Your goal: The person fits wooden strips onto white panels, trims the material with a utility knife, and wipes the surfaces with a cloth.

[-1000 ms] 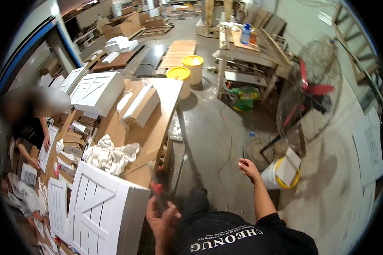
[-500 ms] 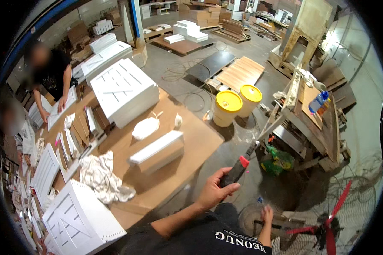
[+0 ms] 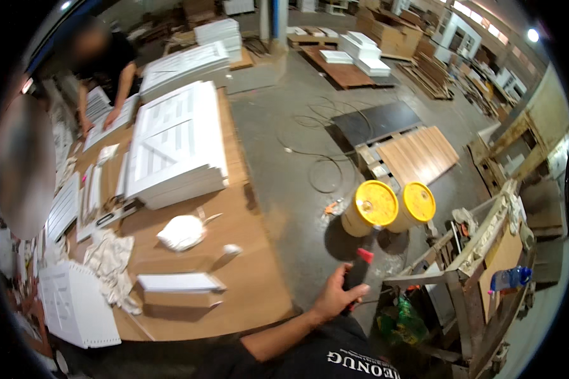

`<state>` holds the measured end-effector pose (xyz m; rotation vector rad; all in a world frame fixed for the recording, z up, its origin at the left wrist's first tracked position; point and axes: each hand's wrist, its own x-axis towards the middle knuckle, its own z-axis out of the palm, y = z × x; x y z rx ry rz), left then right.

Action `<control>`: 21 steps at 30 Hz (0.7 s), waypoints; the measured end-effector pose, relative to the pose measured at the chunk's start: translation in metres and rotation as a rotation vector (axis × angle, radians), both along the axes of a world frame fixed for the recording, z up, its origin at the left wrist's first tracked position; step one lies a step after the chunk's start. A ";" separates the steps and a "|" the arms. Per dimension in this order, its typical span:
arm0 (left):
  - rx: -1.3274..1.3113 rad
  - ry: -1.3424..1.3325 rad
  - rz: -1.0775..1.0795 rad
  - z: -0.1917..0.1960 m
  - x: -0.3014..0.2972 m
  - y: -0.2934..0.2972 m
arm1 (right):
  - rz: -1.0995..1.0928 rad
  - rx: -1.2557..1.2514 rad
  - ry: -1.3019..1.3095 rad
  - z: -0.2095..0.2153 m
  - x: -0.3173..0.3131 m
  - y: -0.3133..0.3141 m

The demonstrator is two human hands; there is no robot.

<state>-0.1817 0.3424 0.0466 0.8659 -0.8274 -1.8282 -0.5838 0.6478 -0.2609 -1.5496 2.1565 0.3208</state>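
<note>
My left hand (image 3: 340,295) is closed around a utility knife (image 3: 358,268) with a black handle and a red part near its front. Its grey front end points away from me, toward the yellow-lidded buckets beyond. The hand is in the air past the right edge of a brown-topped table (image 3: 246,265). Nearest on that table lie a long white-topped piece (image 3: 180,282), a white cloth bundle (image 3: 182,232) and a small white knob-like thing (image 3: 232,250). My right hand is out of sight.
White slatted panels (image 3: 177,139) are stacked on the table, near a crumpled cloth (image 3: 109,259). Two buckets with yellow lids (image 3: 377,202) stand on the floor. A cluttered wooden stand (image 3: 455,303) is at the right. Across the table a person (image 3: 104,69) handles a white panel.
The view has swung, so the table sits further left and the buckets nearer. My left hand still holds the knife. My right hand, seen low at the right before, has left the picture.
</note>
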 end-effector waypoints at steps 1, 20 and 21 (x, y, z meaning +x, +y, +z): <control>0.011 0.028 0.076 -0.008 -0.003 -0.012 | 0.034 -0.144 0.025 0.008 -0.052 -0.046; 0.223 -0.192 1.010 0.025 0.122 -0.254 | 1.078 -0.116 -2.086 0.493 0.370 -0.734; 0.123 -0.337 1.205 0.032 0.123 -0.273 | 1.322 -0.006 -2.175 0.513 0.390 -0.750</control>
